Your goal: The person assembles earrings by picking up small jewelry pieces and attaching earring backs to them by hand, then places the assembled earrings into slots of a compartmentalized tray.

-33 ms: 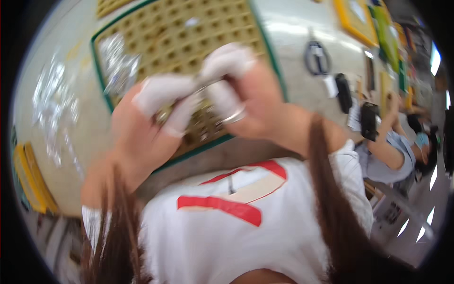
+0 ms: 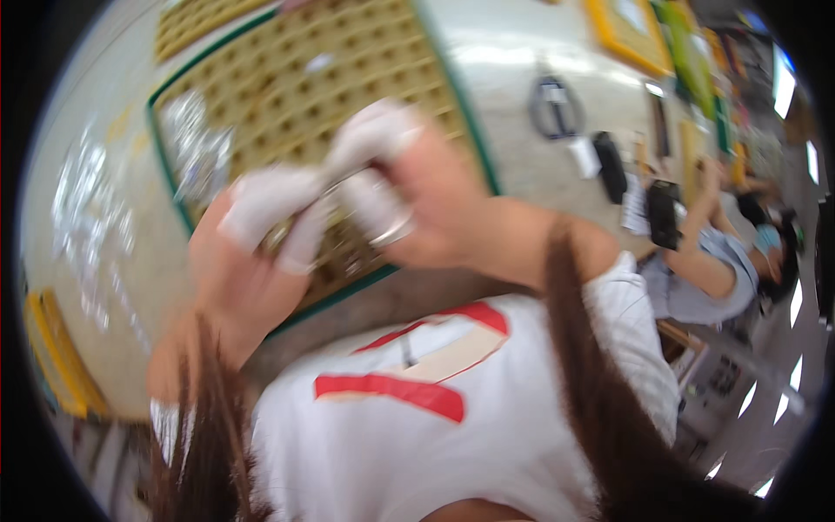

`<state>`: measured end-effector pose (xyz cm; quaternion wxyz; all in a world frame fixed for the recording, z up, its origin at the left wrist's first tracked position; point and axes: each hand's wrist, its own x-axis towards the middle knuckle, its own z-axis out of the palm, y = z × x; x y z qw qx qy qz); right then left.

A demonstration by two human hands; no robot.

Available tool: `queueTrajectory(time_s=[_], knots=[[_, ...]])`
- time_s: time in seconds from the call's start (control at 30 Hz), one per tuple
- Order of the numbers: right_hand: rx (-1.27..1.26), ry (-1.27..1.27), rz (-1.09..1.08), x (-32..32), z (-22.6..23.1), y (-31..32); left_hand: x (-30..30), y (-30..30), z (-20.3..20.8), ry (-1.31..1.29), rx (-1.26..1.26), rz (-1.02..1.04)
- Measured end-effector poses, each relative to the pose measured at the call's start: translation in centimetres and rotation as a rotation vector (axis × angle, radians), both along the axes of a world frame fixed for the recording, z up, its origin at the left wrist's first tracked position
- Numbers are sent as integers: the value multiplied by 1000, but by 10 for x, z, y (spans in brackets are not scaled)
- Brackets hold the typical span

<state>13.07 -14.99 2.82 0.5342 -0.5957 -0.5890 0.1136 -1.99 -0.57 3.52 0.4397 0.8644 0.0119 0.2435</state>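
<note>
Gridded tray (image 2: 278, 83) further left in view; left hand (image 2: 252, 248), right hand (image 2: 417, 191) still together above; cannot tell whether fingers (image 2: 270, 198) pinch anything.

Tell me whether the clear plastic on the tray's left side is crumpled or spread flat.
Crumpled: the clear plastic lies bunched on the tray, its creases catching the light. Whether it holds anything, I cannot tell.

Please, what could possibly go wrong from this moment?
Anything small between the left hand and right hand, too blurred to confirm, might drop into the pitted tray. The left hand could snag the clear plastic close by. The loose hair, crossing the view of the left forearm, may get in the way.
</note>
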Motion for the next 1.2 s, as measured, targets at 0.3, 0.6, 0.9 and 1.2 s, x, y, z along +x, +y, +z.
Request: queueTrajectory(time_s=[0.3, 0.6, 0.9, 1.2], knots=[[56, 269, -28, -24, -26, 17, -16, -6, -4, -107, -40, 142], [94, 241, -13, -23, -24, 18, -27, 15, -29, 103, -811, 65], [-149, 502, 76, -21, -14, 15, -24, 29, -23, 247, -822, -31], [-7, 311, -3, -12, -20, 16, -22, 36, -28, 307, -819, -50]])
